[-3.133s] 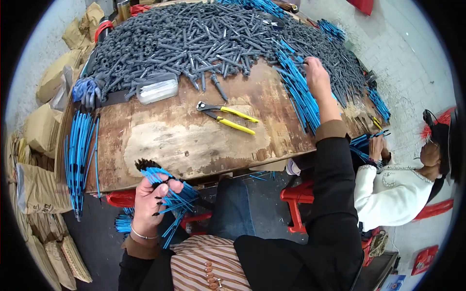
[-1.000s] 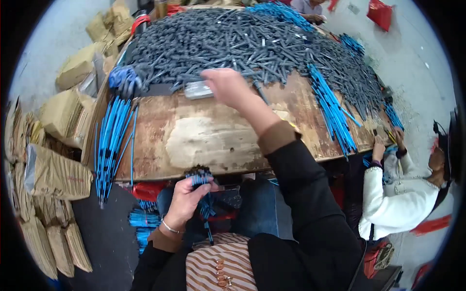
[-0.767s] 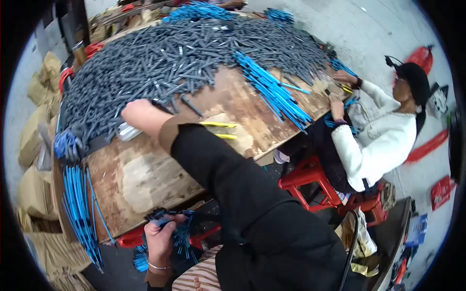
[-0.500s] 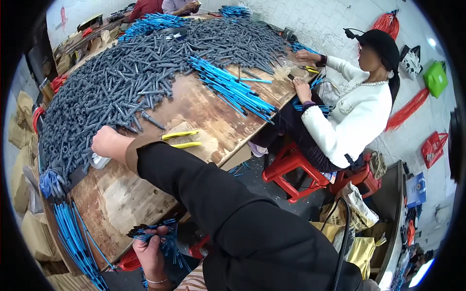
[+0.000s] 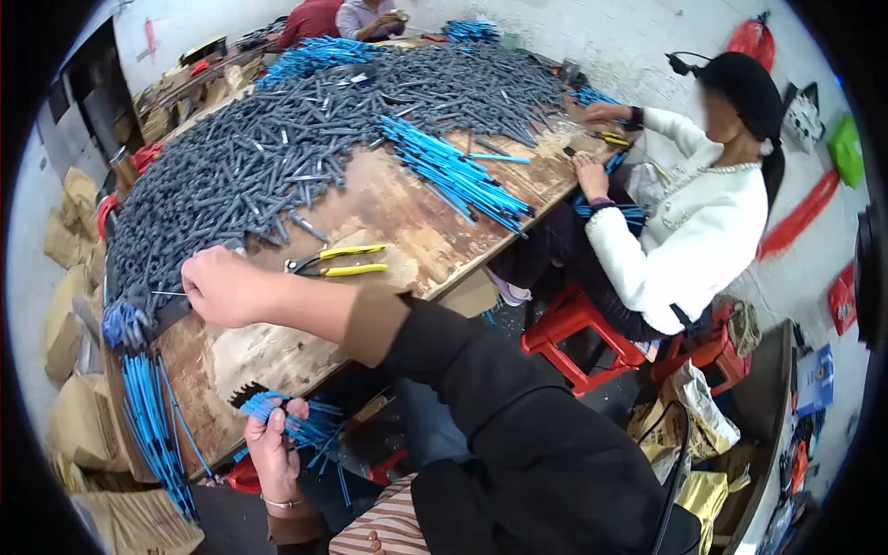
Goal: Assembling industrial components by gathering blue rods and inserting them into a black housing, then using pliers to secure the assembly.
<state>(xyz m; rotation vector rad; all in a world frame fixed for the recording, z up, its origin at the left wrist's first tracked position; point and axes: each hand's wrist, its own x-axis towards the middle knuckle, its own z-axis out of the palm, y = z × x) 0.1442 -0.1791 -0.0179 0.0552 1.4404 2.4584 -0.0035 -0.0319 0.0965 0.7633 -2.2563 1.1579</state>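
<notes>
My left hand (image 5: 273, 449) is closed round a bundle of thin blue sticks with black ends (image 5: 301, 416), held at the table's near edge. My right hand (image 5: 222, 287) is closed, knuckles up, over the table beside the heap of grey plug-like pieces (image 5: 213, 176). From its fingers a thin metal rod (image 5: 166, 293) sticks out to the left; the rest is hidden. Beyond my right forearm lie yellow-handled pliers (image 5: 342, 261). More blue sticks (image 5: 157, 421) lie along the table's left edge, next to a blue glove (image 5: 127, 326).
Across the wooden table (image 5: 407, 208) lies another pile of blue sticks (image 5: 453, 176). A co-worker in white (image 5: 666, 203) sits at the right side on a red stool (image 5: 583, 342). Brown sacks (image 5: 88, 421) stand at the left; other people work at the far end.
My head view has shifted, so the table sits further right. My right hand has drawn back from the grey heap, a thin rod now showing. My left hand has raised and turned its bundle.
</notes>
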